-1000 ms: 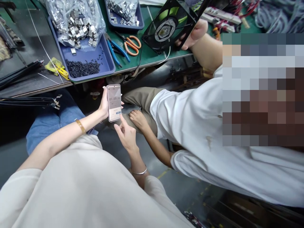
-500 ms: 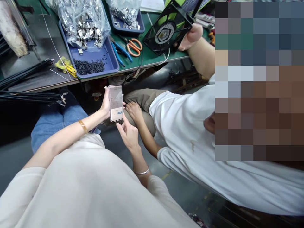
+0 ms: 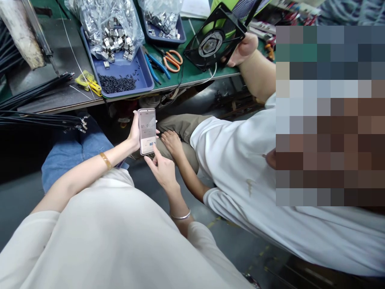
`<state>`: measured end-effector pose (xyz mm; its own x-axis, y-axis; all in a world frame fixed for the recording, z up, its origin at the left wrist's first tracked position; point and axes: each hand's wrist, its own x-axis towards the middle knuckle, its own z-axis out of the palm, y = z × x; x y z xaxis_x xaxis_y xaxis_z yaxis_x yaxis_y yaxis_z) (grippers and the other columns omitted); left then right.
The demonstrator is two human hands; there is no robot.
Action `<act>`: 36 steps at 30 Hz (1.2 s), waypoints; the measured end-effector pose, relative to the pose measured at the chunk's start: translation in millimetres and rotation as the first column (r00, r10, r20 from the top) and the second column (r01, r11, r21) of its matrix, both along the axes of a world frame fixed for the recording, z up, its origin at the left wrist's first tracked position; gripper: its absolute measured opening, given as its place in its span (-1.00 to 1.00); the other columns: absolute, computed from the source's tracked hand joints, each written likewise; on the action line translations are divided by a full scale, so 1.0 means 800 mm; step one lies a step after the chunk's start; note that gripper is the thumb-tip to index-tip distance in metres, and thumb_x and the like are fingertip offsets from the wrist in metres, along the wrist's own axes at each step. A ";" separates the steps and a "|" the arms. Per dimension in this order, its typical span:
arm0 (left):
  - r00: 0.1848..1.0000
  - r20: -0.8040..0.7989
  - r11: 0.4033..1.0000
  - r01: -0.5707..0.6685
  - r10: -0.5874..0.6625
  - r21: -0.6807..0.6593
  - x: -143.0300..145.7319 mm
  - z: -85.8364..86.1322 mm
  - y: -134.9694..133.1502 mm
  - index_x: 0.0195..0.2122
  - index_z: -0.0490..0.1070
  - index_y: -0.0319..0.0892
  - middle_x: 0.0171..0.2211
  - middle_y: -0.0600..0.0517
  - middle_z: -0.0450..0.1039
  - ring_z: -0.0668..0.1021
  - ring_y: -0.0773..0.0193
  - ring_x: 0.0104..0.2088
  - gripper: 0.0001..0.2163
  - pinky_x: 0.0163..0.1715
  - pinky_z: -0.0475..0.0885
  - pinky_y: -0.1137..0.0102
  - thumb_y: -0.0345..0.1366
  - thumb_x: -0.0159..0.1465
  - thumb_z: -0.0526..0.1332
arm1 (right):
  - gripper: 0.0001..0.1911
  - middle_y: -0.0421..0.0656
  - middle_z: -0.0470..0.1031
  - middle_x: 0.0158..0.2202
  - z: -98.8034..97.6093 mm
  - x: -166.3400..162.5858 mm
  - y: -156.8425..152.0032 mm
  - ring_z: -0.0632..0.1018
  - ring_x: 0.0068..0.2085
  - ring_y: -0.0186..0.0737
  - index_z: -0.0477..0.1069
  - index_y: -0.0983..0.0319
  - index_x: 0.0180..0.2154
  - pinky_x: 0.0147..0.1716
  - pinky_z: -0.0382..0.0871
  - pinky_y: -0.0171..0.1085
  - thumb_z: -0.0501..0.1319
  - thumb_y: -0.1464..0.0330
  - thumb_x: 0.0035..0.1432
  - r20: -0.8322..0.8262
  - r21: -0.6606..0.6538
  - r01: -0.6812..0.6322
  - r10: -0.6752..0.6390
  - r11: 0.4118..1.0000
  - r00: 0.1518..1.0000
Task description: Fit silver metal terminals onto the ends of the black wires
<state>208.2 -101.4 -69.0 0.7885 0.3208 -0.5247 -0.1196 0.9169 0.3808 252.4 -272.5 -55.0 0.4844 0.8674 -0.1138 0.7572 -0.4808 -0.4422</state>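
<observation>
My left hand (image 3: pixel 134 132) grips a phone (image 3: pixel 147 130) upright in front of me, below the bench edge; its screen shows a timer. My right hand (image 3: pixel 162 168) sits just under the phone, its index finger touching the lower part of the screen and the other fingers curled. A person in a white shirt (image 3: pixel 255 168) sits close on my right, one hand (image 3: pixel 172 141) resting on a knee beside the phone, the other hand (image 3: pixel 245 49) holding a black fan (image 3: pixel 214 38) on the bench.
A blue tray (image 3: pixel 141 78) on the green bench holds a bag of metal clips (image 3: pixel 110 28) and small black screws (image 3: pixel 116 83). Orange scissors (image 3: pixel 173 60), blue pliers (image 3: pixel 153 68), a yellow cutter (image 3: pixel 88 84) and black rods (image 3: pixel 39 120) lie nearby.
My view has shifted slightly, so the bench appears further right. My right index finger rose to touch the phone's lower screen. The other person's hand stayed on the knee.
</observation>
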 end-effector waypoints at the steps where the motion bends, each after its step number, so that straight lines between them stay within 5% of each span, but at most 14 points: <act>1: 1.000 -0.007 1.000 0.004 -0.004 -0.001 0.000 0.001 0.000 -0.08 0.52 -0.29 -0.54 -0.11 0.57 0.61 0.13 -0.52 -0.11 -0.37 0.56 0.30 0.31 0.34 -0.42 | -0.35 -0.30 0.34 -0.60 0.001 -0.001 -0.001 0.37 -0.56 -0.36 0.36 0.41 0.24 -0.45 0.26 -0.35 0.08 0.06 0.35 -0.003 0.034 0.015 -0.015 0.999 1.000; 6: 1.000 -0.024 1.000 -0.018 0.018 0.012 -0.004 -0.004 0.000 -0.17 0.53 -0.30 -0.53 -0.14 0.58 0.62 0.12 -0.55 -0.12 -0.41 0.55 0.29 0.32 0.33 -0.40 | -0.55 -0.31 0.29 -0.63 0.004 -0.006 -0.005 0.29 -0.59 -0.40 0.60 0.34 -0.08 -0.46 0.31 -0.37 0.09 0.15 0.35 -0.025 0.275 0.075 -0.071 0.958 0.997; 10: 0.999 -0.010 0.999 -0.042 0.042 0.006 -0.007 -0.015 0.003 -0.18 0.54 -0.33 -0.53 -0.16 0.58 0.62 0.10 -0.56 -0.10 -0.43 0.55 0.29 0.39 0.29 -0.33 | -0.63 -0.29 0.33 -0.63 -0.002 -0.008 -0.006 0.27 -0.60 -0.41 0.63 0.31 -0.21 -0.48 0.31 -0.37 0.13 0.21 0.32 -0.033 0.326 0.048 -0.039 0.944 0.999; 21: 0.999 0.044 0.995 -0.024 0.029 -0.095 -0.012 -0.009 -0.007 -0.01 0.53 -0.36 -0.41 -0.14 0.64 0.64 0.14 -0.45 -0.20 -0.26 0.56 0.28 0.24 0.41 -0.28 | -0.44 -0.23 0.48 -0.53 0.001 0.018 0.046 0.44 -0.51 -0.32 0.35 0.28 0.27 -0.40 0.28 -0.35 0.07 0.11 0.39 0.169 0.149 -0.077 0.052 0.986 0.984; 32: 0.999 -0.033 0.999 -0.007 0.005 -0.042 -0.012 -0.012 -0.015 -0.02 0.58 -0.32 -0.34 -0.16 0.67 0.68 0.08 -0.34 -0.30 -0.21 0.58 0.27 0.12 0.47 -0.22 | -0.44 -0.19 0.53 -0.51 0.001 0.021 0.070 0.47 -0.46 -0.26 0.38 0.25 0.26 -0.42 0.22 -0.32 0.10 0.09 0.38 0.271 0.086 -0.114 0.087 0.990 0.959; 36: 1.000 0.018 0.997 0.010 -0.009 -0.078 -0.015 -0.011 -0.015 -0.03 0.57 -0.34 -0.31 -0.18 0.68 0.68 0.10 -0.33 -0.29 -0.21 0.58 0.29 0.11 0.47 -0.24 | -0.44 -0.21 0.48 -0.54 0.009 0.022 0.060 0.43 -0.50 -0.29 0.41 0.29 0.22 -0.41 0.29 -0.33 0.02 0.09 0.41 0.177 0.244 -0.088 0.045 0.966 0.983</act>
<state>196.1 -113.3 -77.4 0.8004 0.2716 -0.5343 -0.1166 0.9450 0.3056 269.7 -224.5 -47.5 0.4177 0.8889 0.1884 0.8576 -0.3172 -0.4049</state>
